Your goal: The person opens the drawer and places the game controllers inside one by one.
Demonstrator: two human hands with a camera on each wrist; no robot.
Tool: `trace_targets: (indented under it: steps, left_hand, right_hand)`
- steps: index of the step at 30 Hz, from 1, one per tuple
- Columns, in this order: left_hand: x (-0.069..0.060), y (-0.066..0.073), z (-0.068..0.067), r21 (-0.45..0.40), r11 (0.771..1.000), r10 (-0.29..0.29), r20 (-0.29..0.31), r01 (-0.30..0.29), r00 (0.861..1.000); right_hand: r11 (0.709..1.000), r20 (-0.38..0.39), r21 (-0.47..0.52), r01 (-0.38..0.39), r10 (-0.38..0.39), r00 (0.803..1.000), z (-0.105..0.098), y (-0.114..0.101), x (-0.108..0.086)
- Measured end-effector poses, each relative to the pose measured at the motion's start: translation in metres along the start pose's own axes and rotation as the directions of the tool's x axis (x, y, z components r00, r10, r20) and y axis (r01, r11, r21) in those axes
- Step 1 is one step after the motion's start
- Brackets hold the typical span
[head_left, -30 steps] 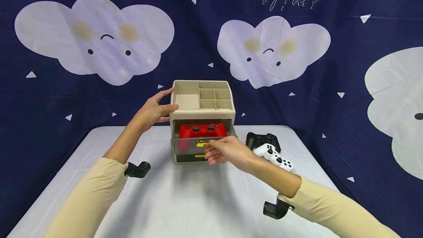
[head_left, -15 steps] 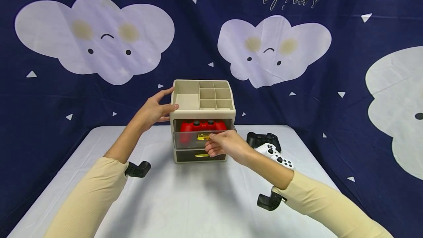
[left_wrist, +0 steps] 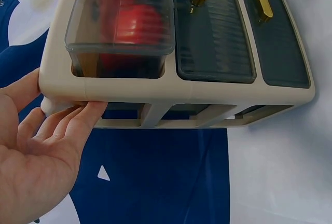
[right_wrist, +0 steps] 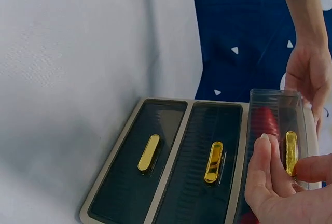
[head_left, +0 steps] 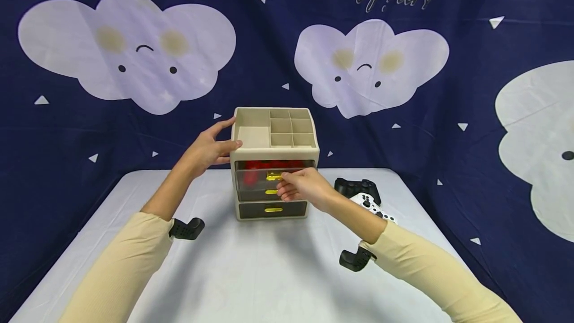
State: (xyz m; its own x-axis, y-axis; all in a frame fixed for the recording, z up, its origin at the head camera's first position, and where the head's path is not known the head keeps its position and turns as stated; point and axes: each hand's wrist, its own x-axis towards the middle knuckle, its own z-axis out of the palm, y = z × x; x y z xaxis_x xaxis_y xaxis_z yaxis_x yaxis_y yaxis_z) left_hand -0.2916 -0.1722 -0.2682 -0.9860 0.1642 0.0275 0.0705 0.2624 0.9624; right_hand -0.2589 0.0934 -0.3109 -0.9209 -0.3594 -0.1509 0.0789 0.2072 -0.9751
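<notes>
A cream organizer stands at the table's far side, its top drawer slightly out with a red controller inside. The right hand pinches that drawer's gold handle between thumb and fingers. The left hand is spread against the organizer's left side, thumb over the top rim; in the left wrist view, fingertips touch the side wall. Both lower drawers are closed.
Right of the organizer, a black controller lies beside a white controller, which the right arm partly covers. Behind the white-covered table hangs a dark blue cloth with clouds.
The right hand has moved away from the camera, and the top drawer has slid inward with the red controller. The left hand has stayed in place.
</notes>
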Motion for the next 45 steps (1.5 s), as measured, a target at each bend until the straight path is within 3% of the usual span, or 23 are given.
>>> trace_targets:
  steps: [15,26,45]
  left_hand:
    - [-0.001,0.002,0.001,-0.01,1.0,-0.011,-0.004,0.011,1.0]
    - [-0.001,-0.001,0.002,-0.038,0.999,-0.007,0.001,0.007,1.0]
    - [0.001,-0.002,0.002,-0.04,0.999,-0.019,-0.012,0.019,1.0]
  right_hand:
    - [0.999,-0.028,0.025,0.024,-0.023,0.999,-0.001,-0.001,0.016]
    - [0.996,-0.077,-0.034,0.084,-0.087,0.993,0.0,0.001,0.028]
    - [0.994,-0.029,-0.077,0.078,-0.081,0.996,-0.005,0.002,0.028]
